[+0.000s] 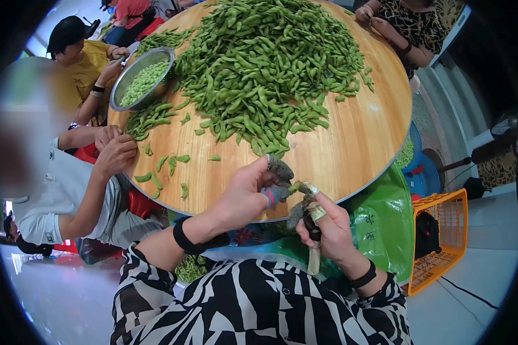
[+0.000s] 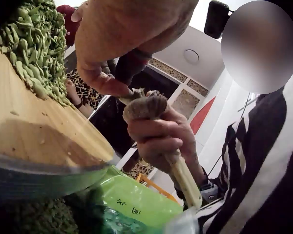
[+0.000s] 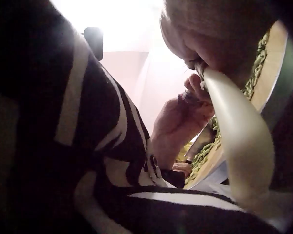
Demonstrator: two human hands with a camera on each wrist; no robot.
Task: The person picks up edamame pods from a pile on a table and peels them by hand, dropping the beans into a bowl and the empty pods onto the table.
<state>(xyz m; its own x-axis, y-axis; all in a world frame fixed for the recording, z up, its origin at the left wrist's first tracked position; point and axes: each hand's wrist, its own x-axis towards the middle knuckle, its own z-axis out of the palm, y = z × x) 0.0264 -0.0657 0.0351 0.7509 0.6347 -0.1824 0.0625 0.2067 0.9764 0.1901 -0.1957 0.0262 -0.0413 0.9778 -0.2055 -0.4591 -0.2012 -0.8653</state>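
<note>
The left hand (image 1: 244, 198), fingertips in grey cots, pinched a small green edamame pod (image 1: 294, 187) just off the edge of the round wooden table (image 1: 357, 144). The right hand (image 1: 328, 230) gripped a pale-handled knife (image 1: 313, 253) beside it. The pod looked light, soft and slippery, best held by its ends. Behind lay the heaped green pods (image 1: 265, 69).

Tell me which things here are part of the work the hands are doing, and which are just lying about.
In the work:
left hand, pinching a green pod
right hand, gripping a pale-handled tool
pile of pods on the round wooden table
metal bowl of shelled beans

Lying about:
orange crate
green bag
</note>
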